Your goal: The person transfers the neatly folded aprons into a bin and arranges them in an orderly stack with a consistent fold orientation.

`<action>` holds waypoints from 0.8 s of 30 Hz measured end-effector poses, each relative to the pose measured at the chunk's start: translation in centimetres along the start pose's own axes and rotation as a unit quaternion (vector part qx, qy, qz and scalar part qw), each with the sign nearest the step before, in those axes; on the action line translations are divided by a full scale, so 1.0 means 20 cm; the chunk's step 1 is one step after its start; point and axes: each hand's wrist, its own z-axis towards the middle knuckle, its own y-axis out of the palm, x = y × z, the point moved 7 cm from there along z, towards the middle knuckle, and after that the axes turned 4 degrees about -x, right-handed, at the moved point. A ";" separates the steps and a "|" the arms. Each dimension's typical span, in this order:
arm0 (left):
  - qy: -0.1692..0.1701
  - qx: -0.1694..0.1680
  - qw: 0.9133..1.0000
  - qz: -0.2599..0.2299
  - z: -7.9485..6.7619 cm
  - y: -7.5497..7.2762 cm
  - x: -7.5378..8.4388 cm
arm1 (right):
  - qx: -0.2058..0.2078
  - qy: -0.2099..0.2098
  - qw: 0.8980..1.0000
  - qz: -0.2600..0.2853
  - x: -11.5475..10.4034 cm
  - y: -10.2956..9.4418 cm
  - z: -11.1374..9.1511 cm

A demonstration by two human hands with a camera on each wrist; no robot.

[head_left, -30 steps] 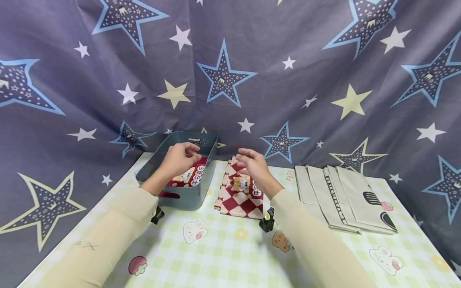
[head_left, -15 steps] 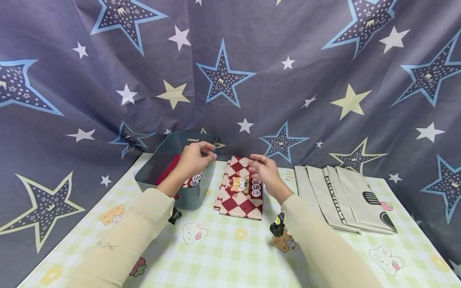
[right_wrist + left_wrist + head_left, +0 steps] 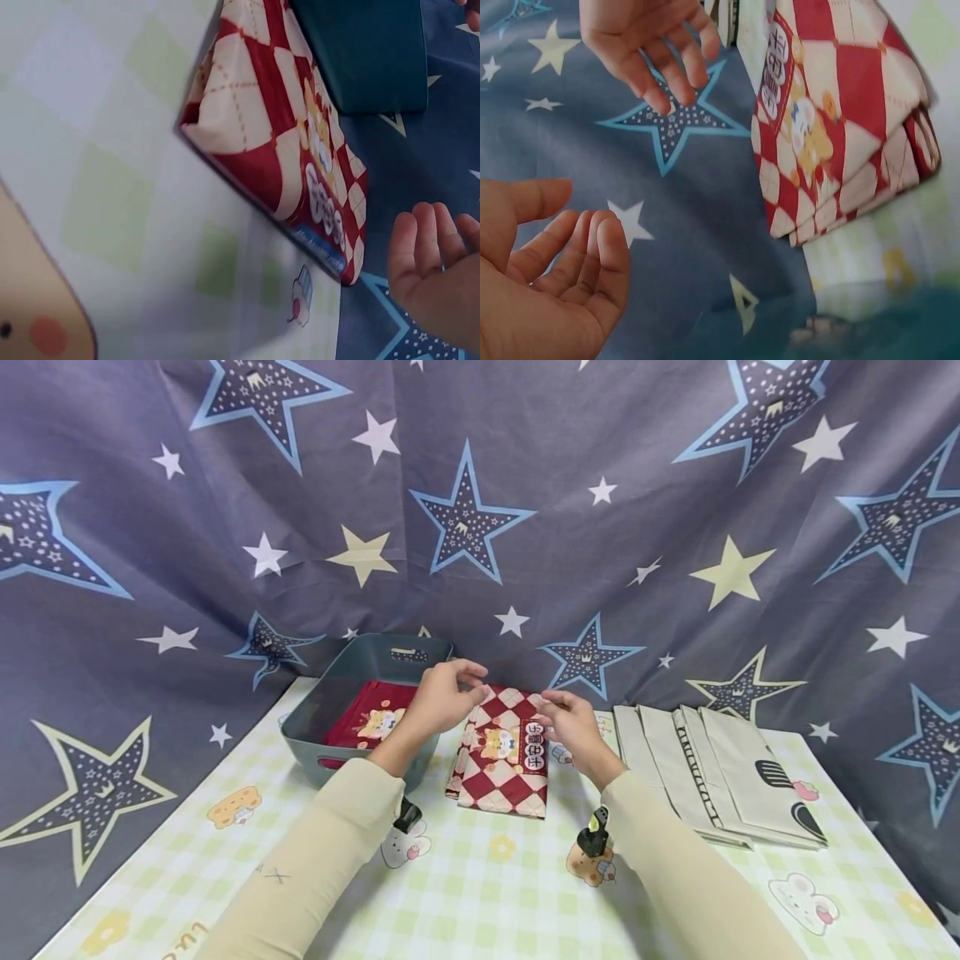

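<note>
A folded red-and-cream checked cloth [image 3: 502,789] with a cartoon dog and lettering lies on the table. My left hand [image 3: 447,695] hovers above its far left corner, fingers loosely bent and holding nothing. Over its right side hangs my right hand [image 3: 573,727], also holding nothing. The left wrist view shows both hands apart from the checked cloth [image 3: 862,82]. A teal basket [image 3: 315,756] stands to the left, with a folded red cloth [image 3: 363,714] of similar print inside. My left forearm hides part of the basket's near right corner.
Several folded cream cloths [image 3: 712,777] with black prints overlap at the right of the table. A green-checked tablecloth [image 3: 480,893] with cartoon figures covers the table. Behind it hangs a dark star-patterned curtain [image 3: 495,610].
My left hand has moved right, from over the basket to above the checked cloth. My right hand has shifted right and slightly nearer. The cloths and basket have stayed put.
</note>
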 end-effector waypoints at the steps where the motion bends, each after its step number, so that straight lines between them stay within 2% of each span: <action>1: -0.002 -0.001 1.000 -0.004 0.00 0.02 0.00 | 0.001 0.001 1.000 -0.002 0.01 -0.01 0.00; 5: -0.020 0.001 1.000 -0.012 0.01 0.08 -0.04 | 0.011 0.006 1.000 -0.005 0.04 -0.04 0.00; 11: -0.063 0.007 0.998 0.010 0.00 0.16 -0.10 | 0.024 0.011 1.000 -0.017 0.07 -0.10 0.02; 18: -0.093 -0.058 0.993 0.032 -0.01 0.30 -0.21 | 0.017 0.034 0.999 -0.031 0.12 -0.12 0.02; 24: -0.118 -0.080 0.987 0.068 -0.01 0.35 -0.29 | -0.009 0.070 0.996 -0.049 0.16 -0.11 0.02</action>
